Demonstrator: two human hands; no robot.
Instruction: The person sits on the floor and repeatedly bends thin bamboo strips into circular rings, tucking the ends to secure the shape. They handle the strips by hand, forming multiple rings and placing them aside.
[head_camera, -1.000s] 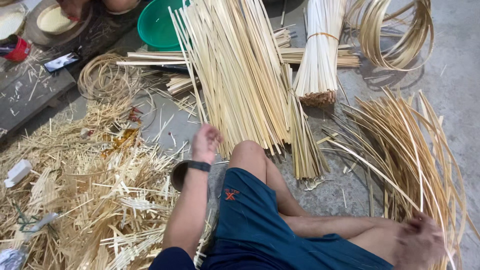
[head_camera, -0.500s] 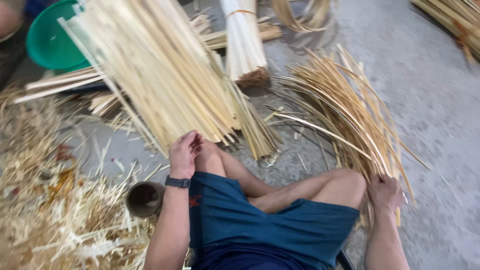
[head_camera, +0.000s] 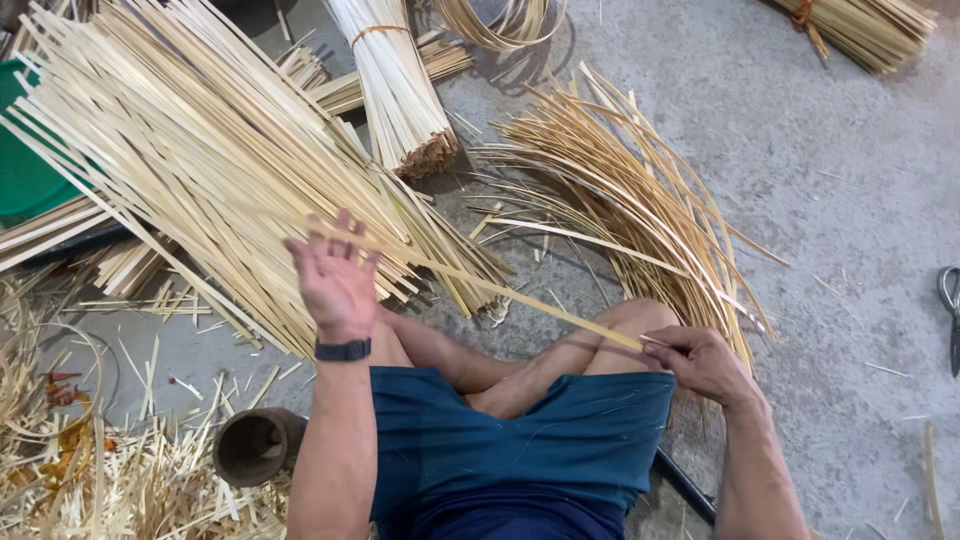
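Observation:
I sit cross-legged on a concrete floor in blue shorts. My right hand (head_camera: 703, 360) pinches one end of a long thin bamboo strip (head_camera: 500, 285) near my right knee. The strip runs up and to the left across my lap to my left hand (head_camera: 335, 275), which is raised with fingers spread, the strip passing between them. A black watch is on my left wrist. Behind the left hand lies a big fanned pile of straight bamboo strips (head_camera: 190, 150).
A heap of curved thin strips (head_camera: 620, 200) lies ahead on the right. A tied bundle (head_camera: 395, 85) stands at the top centre. A green basin (head_camera: 25, 175) is at the left edge, a dark cylinder (head_camera: 255, 445) by my left thigh, shavings (head_camera: 90, 470) at lower left, scissors (head_camera: 948, 300) at right.
The view swung right. My left hand lifted from my knee to the strip pile. My right hand came off the curved strips by my foot and now holds one strip's end.

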